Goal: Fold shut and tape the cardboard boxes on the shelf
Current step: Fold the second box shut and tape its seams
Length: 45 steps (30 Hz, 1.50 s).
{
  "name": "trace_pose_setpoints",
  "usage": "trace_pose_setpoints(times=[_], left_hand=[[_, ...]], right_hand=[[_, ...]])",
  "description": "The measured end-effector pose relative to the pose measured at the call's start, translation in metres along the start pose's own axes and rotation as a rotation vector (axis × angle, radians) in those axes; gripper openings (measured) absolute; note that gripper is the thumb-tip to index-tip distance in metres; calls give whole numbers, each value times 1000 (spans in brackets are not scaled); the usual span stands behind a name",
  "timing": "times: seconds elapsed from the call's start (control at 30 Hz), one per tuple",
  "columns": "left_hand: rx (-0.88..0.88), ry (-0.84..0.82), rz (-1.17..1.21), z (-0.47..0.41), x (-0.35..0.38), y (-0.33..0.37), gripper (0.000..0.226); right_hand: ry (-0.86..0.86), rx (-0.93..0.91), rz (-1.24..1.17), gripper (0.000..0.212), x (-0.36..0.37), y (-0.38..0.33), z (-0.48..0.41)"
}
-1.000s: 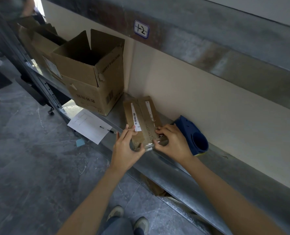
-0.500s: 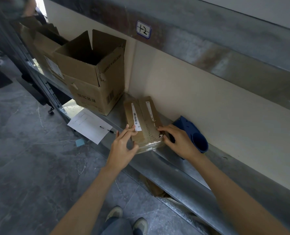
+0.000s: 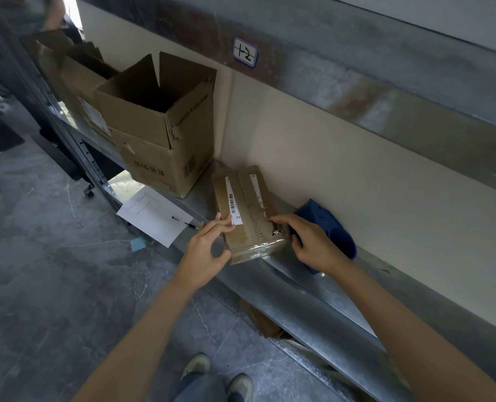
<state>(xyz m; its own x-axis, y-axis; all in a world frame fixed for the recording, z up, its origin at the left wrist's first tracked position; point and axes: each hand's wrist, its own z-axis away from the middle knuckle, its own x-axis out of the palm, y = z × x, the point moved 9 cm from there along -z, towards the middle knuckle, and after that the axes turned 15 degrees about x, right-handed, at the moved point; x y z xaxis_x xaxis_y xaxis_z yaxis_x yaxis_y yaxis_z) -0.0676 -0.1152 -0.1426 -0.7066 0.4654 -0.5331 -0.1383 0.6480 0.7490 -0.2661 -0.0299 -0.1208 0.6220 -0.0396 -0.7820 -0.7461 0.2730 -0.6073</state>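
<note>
Person wore blue denim trousers (image 3: 198, 387), pale grey-beige trainers (image 3: 196, 365) on both feet, forearms (image 3: 142, 323) were bare, left hand (image 3: 204, 252) and right hand (image 3: 313, 246) were bare

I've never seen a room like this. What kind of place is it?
Probably a warehouse or stockroom: a metal shelf with a numbered tag, an open cardboard box and a barcoded parcel.

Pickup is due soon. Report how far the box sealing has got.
Done, apparently: the small box lies folded flat with glossy tape over its near end. In hand: the left hand grips its near corner while the right hand presses its top, the blue tape dispenser beside it. Left: the large box and a second box behind it stand open, flaps up.
</note>
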Motion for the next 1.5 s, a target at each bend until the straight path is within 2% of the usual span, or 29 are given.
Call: trace_pose_setpoints(times=[0.27, 0.63, 0.87, 0.93, 1.0, 1.07, 1.17, 1.27, 1.4, 1.5], left_hand=[[30, 121, -30, 2, -1, -1, 39], [70, 245, -43, 2, -1, 5, 34], [34, 274, -43, 0, 1, 5, 27], [42, 239, -16, 0, 1, 5, 36], [46, 128, 12, 0, 2, -2, 56], [72, 38, -2, -1, 1, -6, 68], [92, 22, -35, -2, 1, -6, 67], [71, 61, -48, 1, 4, -4, 66], [46, 182, -83, 1, 6, 5, 64], [30, 246, -112, 1, 9, 11, 57]], right_hand=[[193, -35, -151, 42, -6, -2, -6], [212, -72, -96, 48, -3, -4, -4], [149, 12, -89, 58, 0, -4, -9], [44, 38, -94, 73, 3, -2, -9], [-43, 8, -46, 84, 3, -3, -8], [-56, -37, 27, 79, 0, -5, -8], [9, -105, 80, 60, -3, -16, -6], [30, -111, 93, 54, -1, -19, -1], [75, -58, 99, 66, 1, -24, -3], [154, -46, 78, 57, 2, -28, -3]])
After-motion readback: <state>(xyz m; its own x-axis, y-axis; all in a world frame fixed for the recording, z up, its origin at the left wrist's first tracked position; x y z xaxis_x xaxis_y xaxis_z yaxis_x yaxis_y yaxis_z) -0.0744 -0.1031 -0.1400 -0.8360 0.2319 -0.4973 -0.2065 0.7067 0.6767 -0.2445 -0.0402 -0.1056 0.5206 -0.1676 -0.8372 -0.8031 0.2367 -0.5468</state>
